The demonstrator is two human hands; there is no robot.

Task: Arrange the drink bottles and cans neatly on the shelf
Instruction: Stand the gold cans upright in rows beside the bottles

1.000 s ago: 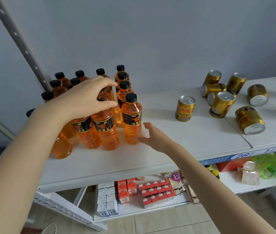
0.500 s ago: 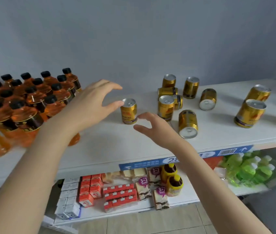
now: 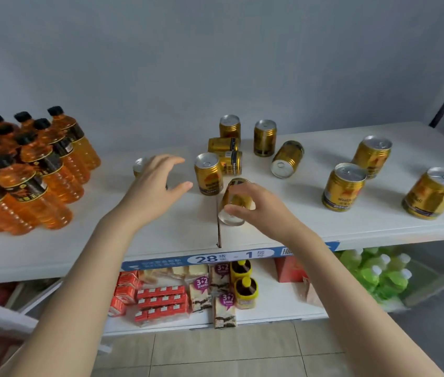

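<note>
Right hand point(image 3: 258, 210) curls its fingers round a toppled can point(image 3: 235, 198) lying near the front edge of the shelf point(image 3: 161, 235). The left hand point(image 3: 152, 186) hovers spread and empty, just beside an upright can point(image 3: 208, 174). The cans are slick, round gold metal with silver lids, so I'd say a loose grip could let this one roll off the front or knock its upright neighbour over. Ridged plastic bottles point(image 3: 38, 170) of amber drink, black-capped, stand packed at the left.

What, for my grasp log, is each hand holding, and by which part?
The right hand grips the tipped gold can round its side, near the silver end; the left hand holds nothing.
</note>
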